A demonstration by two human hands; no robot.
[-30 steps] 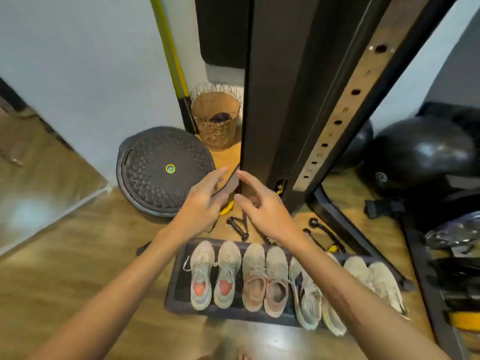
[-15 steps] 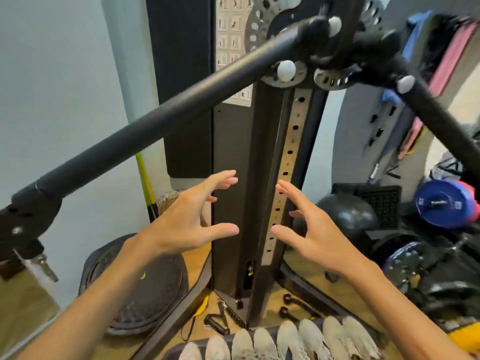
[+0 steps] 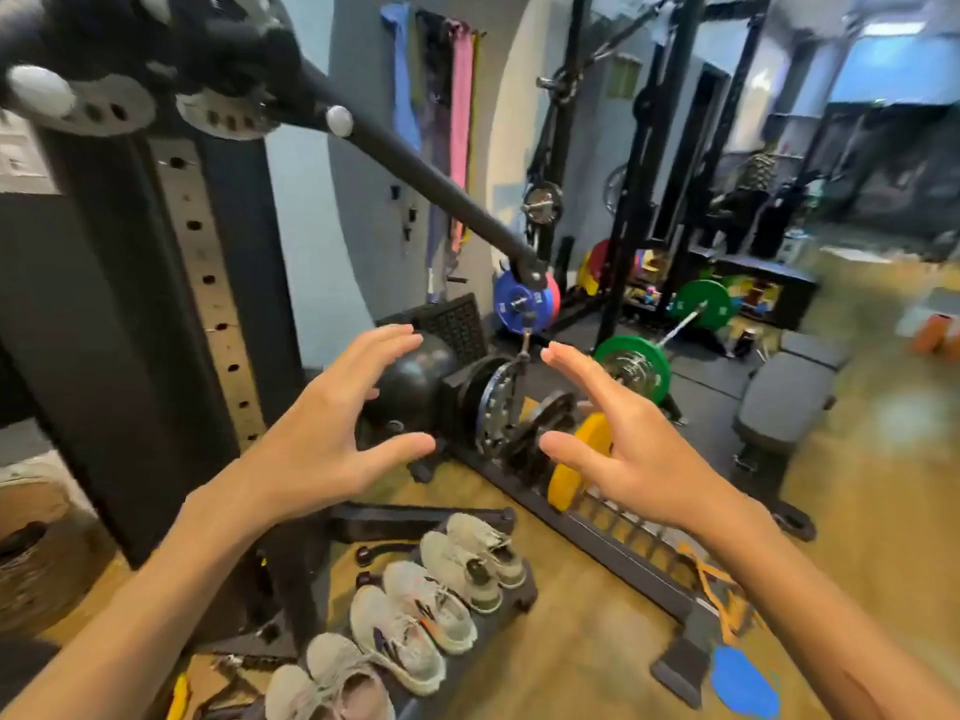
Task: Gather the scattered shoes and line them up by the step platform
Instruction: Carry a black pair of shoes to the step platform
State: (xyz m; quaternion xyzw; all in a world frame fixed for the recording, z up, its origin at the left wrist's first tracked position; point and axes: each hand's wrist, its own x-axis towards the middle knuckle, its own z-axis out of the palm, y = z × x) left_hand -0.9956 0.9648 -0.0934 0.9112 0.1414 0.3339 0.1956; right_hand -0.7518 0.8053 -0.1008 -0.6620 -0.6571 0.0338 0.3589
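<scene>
Several pale sneakers (image 3: 415,610) lie side by side in a row on a dark step platform (image 3: 524,597) on the wooden floor, low in the view. My left hand (image 3: 332,433) and my right hand (image 3: 618,439) are raised in the air well above the shoes, fingers spread, holding nothing. The nearest pair (image 3: 322,683) is cut off by the bottom edge.
A black cable machine column (image 3: 171,304) with a slanted arm (image 3: 431,174) stands at left. A black ball (image 3: 415,381), a plate rack (image 3: 524,407) with a yellow plate (image 3: 571,470), barbells, a bench (image 3: 789,402) and a squat rack fill the right. A woven basket (image 3: 36,558) sits at far left.
My view has swung up and to the right, from the machine's base to the gym room. Both hands left the machine and stay spread in the air; the shoes kept their places.
</scene>
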